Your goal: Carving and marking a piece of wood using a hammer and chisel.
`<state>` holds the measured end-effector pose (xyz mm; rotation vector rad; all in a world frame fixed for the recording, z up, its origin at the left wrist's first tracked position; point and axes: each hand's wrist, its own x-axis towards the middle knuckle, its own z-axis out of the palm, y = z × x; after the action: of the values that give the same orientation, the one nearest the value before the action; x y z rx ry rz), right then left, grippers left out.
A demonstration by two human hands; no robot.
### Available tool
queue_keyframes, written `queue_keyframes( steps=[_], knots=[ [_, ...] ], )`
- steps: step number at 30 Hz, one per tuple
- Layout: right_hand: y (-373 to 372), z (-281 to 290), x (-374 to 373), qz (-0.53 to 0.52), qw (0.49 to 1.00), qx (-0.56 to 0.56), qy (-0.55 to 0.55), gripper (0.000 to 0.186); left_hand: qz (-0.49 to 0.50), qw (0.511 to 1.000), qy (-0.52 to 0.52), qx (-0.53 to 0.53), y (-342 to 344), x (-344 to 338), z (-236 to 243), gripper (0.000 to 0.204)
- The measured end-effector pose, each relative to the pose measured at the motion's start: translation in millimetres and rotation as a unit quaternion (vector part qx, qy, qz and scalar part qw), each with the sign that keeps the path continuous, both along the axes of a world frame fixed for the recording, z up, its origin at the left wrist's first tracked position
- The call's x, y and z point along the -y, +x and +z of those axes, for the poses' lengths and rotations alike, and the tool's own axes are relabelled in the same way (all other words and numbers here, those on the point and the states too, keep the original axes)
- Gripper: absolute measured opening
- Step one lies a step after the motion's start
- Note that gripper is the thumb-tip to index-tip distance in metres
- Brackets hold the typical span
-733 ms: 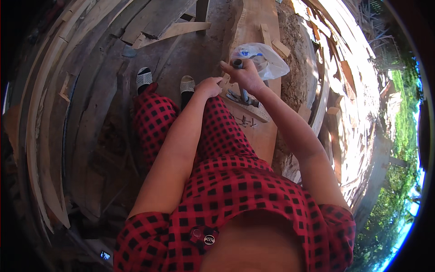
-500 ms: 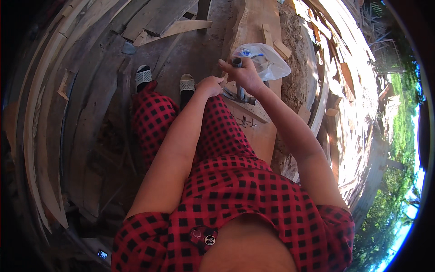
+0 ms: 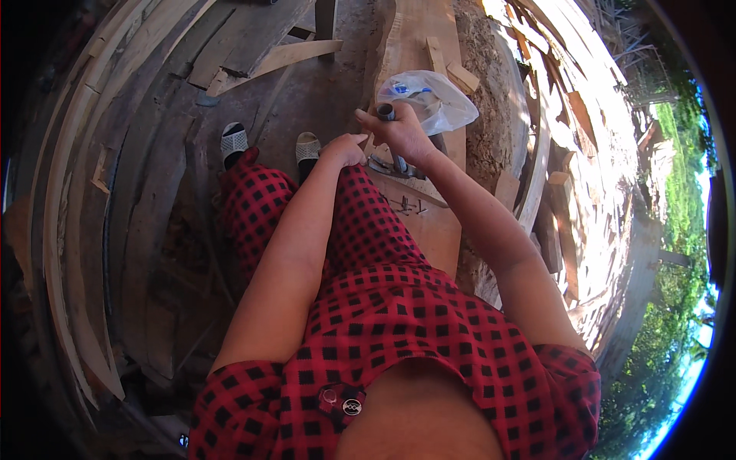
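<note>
My right hand [image 3: 408,139] is wrapped round the upright handle of a hammer [image 3: 399,162], whose grip end points up toward me. The hammer's metal head is low, against a small piece of wood [image 3: 418,189] lying on a wide plank [image 3: 437,241]. Just left of the hammer, my left hand [image 3: 345,150] is closed beside my knee at the plank's edge. What its fingers pinch is hidden. Several loose nails [image 3: 409,205] lie on the plank on my side of the wood piece.
Beyond my right hand a clear plastic bag [image 3: 452,107] with blue-marked contents lies on the plank. Two small wood offcuts [image 3: 462,77] sit behind it. Long boards [image 3: 146,207] are piled to the left, and scrap wood [image 3: 563,184] lies to the right. My sandalled feet [image 3: 234,139] are at the left.
The whole scene has shifted slightly left in the view. Both hands keep nearly the same pose, and the hammer stays in my right hand.
</note>
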<state>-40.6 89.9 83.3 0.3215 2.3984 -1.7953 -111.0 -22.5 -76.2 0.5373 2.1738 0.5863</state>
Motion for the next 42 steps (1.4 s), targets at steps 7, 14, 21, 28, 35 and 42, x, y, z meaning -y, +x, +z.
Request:
queue_keyframes(
  steps=[7, 14, 21, 28, 35, 42],
  knots=[
    [81, -10, -105, -0.092, 0.938, -0.123, -0.311, 0.024, -0.039, 0.997, -0.058, 0.025, -13, -12, -12, 0.077],
    [129, -15, -135, -0.213, 0.906, -0.167, -0.325, 0.028, 0.052, 0.998, -0.025, -0.035, 7, -3, 1, 0.067],
    [153, 21, -110, -0.176, 0.933, -0.154, -0.274, 0.031, -0.107, 0.942, 0.133, -0.288, 91, -27, 69, 0.042],
    [174, 37, -92, -0.168, 0.952, -0.127, -0.223, 0.034, -0.227, 0.932, 0.154, -0.239, 119, -34, 54, 0.015],
    [175, 44, -78, -0.178, 0.982, -0.054, -0.044, 0.037, -0.293, 0.919, 0.097, -0.245, 123, -32, 48, 0.016],
    [140, 53, -74, -0.122, 0.99, -0.06, 0.028, 0.038, -0.196, 0.951, 0.174, -0.162, 96, -30, 40, 0.031]
  ],
)
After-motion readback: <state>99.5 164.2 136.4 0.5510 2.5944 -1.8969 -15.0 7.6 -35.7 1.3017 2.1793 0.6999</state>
